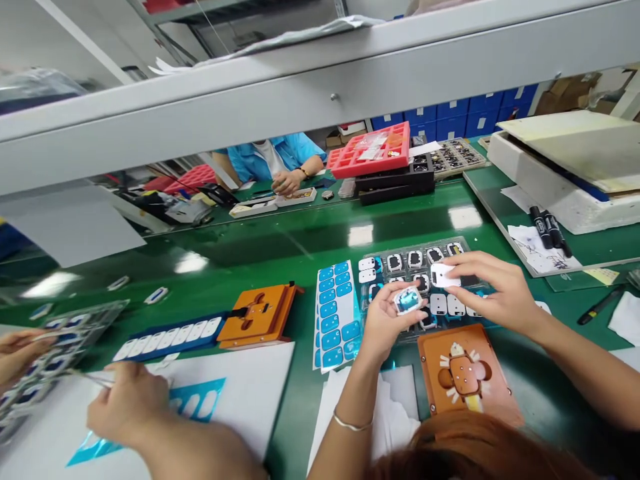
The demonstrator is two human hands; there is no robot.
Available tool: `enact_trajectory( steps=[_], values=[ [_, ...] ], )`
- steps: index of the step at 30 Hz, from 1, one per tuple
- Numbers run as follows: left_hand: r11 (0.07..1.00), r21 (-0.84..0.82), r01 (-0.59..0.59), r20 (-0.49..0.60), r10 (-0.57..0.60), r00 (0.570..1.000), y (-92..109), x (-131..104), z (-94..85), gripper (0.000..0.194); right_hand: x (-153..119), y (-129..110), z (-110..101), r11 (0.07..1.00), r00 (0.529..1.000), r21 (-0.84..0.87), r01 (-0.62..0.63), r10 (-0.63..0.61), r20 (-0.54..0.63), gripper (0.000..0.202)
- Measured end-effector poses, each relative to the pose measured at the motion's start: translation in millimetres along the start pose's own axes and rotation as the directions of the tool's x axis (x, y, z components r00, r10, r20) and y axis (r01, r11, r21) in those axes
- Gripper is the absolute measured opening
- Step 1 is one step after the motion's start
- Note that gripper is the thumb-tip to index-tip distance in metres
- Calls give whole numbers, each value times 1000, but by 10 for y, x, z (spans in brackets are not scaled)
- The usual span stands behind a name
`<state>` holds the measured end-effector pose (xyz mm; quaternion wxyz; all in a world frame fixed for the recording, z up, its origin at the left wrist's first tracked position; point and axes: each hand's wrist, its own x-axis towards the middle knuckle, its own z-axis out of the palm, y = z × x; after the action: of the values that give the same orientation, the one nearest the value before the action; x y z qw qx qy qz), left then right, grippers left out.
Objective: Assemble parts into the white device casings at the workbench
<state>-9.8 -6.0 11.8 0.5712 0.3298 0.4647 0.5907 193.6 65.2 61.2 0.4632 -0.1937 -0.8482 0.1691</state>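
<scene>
My left hand (383, 323), with a thin bracelet on the wrist, holds a small square part with a dark frame and a bluish face (408, 299). My right hand (500, 293) pinches a small white square part (442, 275) just right of it. Both hands hover over a clear plastic tray (400, 252) that holds several similar dark and white parts. A brown-orange jig plate (435, 393) lies on the green table just in front of the tray. A sheet of blue stickers (335, 313) lies to the left of my left hand.
A co-worker's hands (125, 407) at the left work with tweezers over white paper and a blue film. An orange jig (260, 315) and a dark strip of white parts (167, 335) lie nearby. Black markers (547, 229), a red tray (373, 150) and another person's hands (285, 181) are farther back.
</scene>
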Motion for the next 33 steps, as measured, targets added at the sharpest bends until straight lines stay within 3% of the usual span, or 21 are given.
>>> enact_trajectory(
  steps=[3,6,15,25,33],
  values=[
    [1000,-19,-17,-55,16,998,34,-14,-1,60,38,2,-86,999,997,-14,-38,38,-63,9],
    [998,-49,-31,-43,28,999,40,-33,-3,64,51,-33,-125,998,994,-7,-66,65,-91,11],
    [996,-95,-2,184,19,983,32,-189,93,63,16,-256,20,998,996,7,68,-68,57,19],
    [980,149,-133,235,96,967,-25,-231,37,58,41,-340,-41,989,972,7,149,-147,183,20],
    [986,112,-124,235,95,967,-43,-250,24,49,84,-316,-154,992,982,-69,103,-90,165,21]
  ],
)
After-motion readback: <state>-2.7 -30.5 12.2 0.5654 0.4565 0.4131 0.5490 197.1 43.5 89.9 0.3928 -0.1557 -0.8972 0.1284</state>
